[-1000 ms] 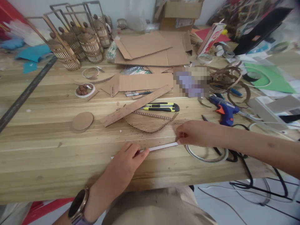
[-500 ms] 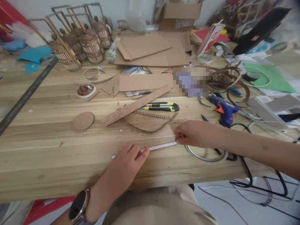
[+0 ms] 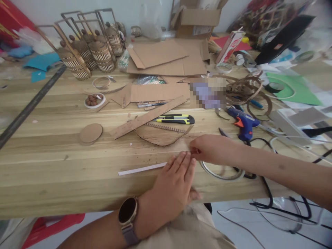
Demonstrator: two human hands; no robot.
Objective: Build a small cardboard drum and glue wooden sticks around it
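A thin white strip [image 3: 142,169] lies on the wooden table, its right part hidden beneath my left hand [image 3: 176,180]. That hand is flat with its fingers stretched out, pressing on the strip. My right hand [image 3: 204,148] touches the left fingertips, its fingers pinched together near the strip's hidden right end; what they grip is covered. A ring of white tape or strip [image 3: 223,175] lies under and beside my right wrist. Beyond the hands are a curved cardboard piece [image 3: 160,136], a yellow and black cutter [image 3: 175,119] and a long cardboard strip [image 3: 150,117].
A blue glue gun [image 3: 245,122] with a black cable lies at the right. Cardboard sheets [image 3: 166,57] and lantern-like bamboo pieces [image 3: 100,55] stand behind. A cardboard disc [image 3: 90,133], a bowl of brown beads [image 3: 94,100] and a dark metal bar [image 3: 31,103] are at the left.
My left hand has slid right along the strip to my right hand and flattened, uncovering the strip's left part. My right hand stays in nearly the same place, and the view has shifted slightly.
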